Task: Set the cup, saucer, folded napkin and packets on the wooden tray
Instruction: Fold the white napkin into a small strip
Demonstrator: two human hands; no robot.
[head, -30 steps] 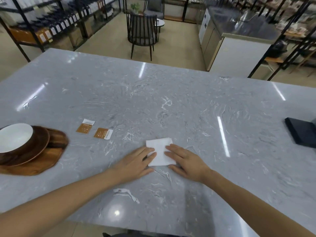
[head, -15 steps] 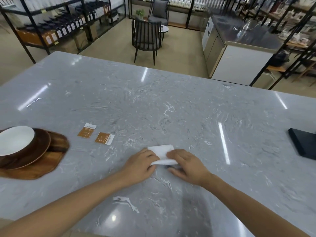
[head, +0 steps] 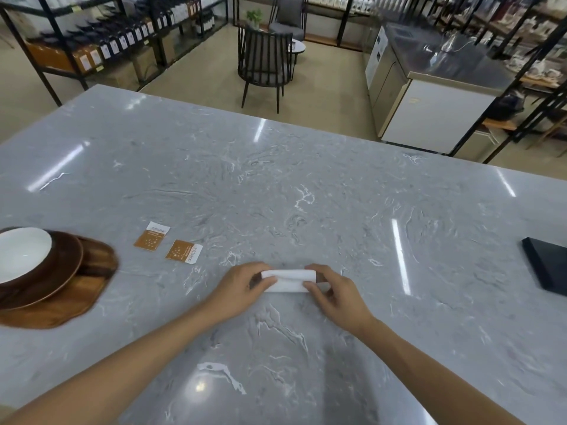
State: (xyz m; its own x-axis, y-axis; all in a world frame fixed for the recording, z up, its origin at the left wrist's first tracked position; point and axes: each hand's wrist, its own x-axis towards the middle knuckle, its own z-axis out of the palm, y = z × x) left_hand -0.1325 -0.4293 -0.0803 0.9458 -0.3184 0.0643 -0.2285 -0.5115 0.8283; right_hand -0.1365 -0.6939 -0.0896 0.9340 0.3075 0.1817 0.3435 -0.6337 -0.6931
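A white napkin (head: 287, 280) lies on the grey marble table, folded over into a narrow strip. My left hand (head: 242, 286) pinches its left end and my right hand (head: 333, 291) pinches its right end. Two orange-and-white packets (head: 152, 240) (head: 184, 251) lie flat to the left of my hands. At the far left edge the wooden tray (head: 67, 299) carries a brown saucer (head: 66, 268) with a white-lined cup (head: 21, 253) on it, all partly cut off by the frame.
A flat black object (head: 546, 266) lies at the table's right edge. Beyond the table stand a dark chair (head: 265, 62), shelving with bottles (head: 122, 41) and a steel counter (head: 435, 87). Bare marble (head: 291, 194) stretches beyond my hands.
The napkin lay flat as a square under both hands; its near edge has been lifted and folded over, leaving a narrow strip pinched at both ends.
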